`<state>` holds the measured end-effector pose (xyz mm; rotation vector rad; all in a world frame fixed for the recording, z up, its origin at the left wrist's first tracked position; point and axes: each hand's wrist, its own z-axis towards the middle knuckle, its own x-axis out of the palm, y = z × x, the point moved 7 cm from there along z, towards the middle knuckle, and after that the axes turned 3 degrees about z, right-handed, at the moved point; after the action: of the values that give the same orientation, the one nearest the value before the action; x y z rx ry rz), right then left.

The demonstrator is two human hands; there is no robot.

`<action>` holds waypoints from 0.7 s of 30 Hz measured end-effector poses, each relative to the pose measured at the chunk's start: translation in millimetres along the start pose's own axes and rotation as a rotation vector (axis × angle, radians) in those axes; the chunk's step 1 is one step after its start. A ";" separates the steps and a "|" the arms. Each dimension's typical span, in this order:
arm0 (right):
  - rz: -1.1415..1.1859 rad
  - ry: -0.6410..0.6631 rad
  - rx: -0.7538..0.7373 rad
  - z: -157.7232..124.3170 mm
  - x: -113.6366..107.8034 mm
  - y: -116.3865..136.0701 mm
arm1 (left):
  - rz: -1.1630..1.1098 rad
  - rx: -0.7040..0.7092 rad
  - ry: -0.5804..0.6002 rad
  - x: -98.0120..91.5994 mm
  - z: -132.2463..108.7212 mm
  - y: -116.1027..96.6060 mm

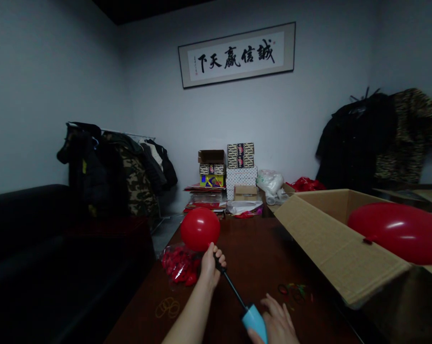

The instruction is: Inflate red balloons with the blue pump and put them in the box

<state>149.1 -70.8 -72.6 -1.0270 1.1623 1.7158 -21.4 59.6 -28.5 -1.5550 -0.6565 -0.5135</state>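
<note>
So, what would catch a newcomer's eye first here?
Probably the round red balloon in the left fingers, at the black end of a blue pump. Then another red balloon, poking out of the open box on the right. The framed calligraphy high on the back wall stands out too.

the single head view looks forward from just above the table [255,243] toward the far wall [283,119].
</note>
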 end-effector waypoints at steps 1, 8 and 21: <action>0.022 -0.004 -0.009 4.8 -4.9 3.8 | -0.004 -0.004 0.007 2.5 -3.3 4.0; 0.109 -0.051 0.020 44.0 -34.0 34.1 | 0.026 -0.054 0.047 16.9 -16.7 26.6; 0.120 0.024 0.147 26.7 -5.6 29.1 | 0.073 -0.079 -0.042 4.3 9.3 27.3</action>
<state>119.3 -53.7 -52.2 -0.9066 1.3680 1.6852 -0.3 68.5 -46.5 -1.6619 -0.6154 -0.4581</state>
